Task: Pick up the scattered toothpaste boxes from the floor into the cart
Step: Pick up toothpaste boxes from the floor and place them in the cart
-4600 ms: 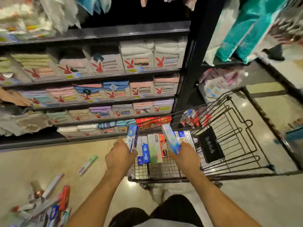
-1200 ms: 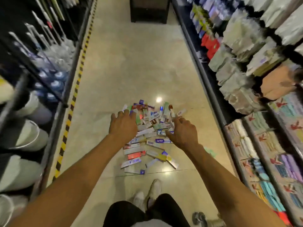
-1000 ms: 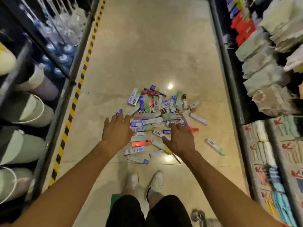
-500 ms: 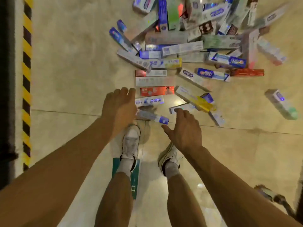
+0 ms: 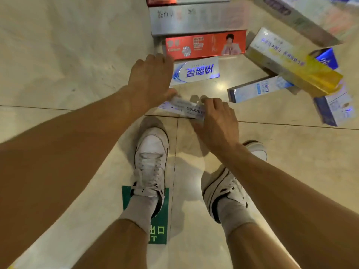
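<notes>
On the tiled floor, close in front of both hands: scattered toothpaste boxes, lying flat or tilted across one another.

Between the hands, a slim white-and-blue box, lying crosswise. Pinched at its right end by the right hand, fingers curled over the far edge, thumb at the near edge. At its left end, close against the thumb of the left hand; cannot tell whether touching.

Left hand arched, fingers spread and bent down over the left end of a blue-lettered box; cannot tell whether gripping it or only poised over it.

Just beyond the left fingertips, a red box, lying along the far long side of the blue-lettered box. Beyond that again, a silver box, edge to edge with the red one.

Beyond and to the right of the right hand, a pale blue box, its far end tucked under a yellow-and-white box. Further right, a dark blue box, passing under the yellow end.

Nearer than the hands, a left shoe directly below the slim box, and a right shoe partly hidden by the right forearm. Under the left heel, a green sticker stuck flat on the floor.
</notes>
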A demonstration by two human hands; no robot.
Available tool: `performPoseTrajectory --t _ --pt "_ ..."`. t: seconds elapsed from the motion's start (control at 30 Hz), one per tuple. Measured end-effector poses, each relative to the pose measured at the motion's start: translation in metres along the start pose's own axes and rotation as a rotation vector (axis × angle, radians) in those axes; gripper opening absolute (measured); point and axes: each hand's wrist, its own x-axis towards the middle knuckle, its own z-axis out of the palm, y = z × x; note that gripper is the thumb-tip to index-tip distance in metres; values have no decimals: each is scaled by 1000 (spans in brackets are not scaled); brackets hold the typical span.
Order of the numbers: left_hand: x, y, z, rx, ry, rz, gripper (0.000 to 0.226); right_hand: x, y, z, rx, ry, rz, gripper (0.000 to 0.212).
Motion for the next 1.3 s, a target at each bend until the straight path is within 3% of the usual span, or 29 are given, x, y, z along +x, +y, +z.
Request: performPoseTrajectory --t 0.07,0.27,0.5,0.8,1.1,1.3 --pt "9 2 13 10 25 3 77 7 3 13 -1 -17 -7 55" --pt "14 -5 14 20 54 15 53 11 6 19 9 5 -50 52" --pt "-36 -16 -74 -26 100 -7 44 -35 12 -58 -6 65 -15 27" --pt "-149 -3 -315 -69 293 -152 39 -125 -12 -296 73 126 110 30" --pt "-334 47 -599 -109 258 -288 59 -221 -85 -607 247 242 235 29" --pt "-434 86 -719 -139 373 -331 53 -288 -105 -751 289 221 282 40"
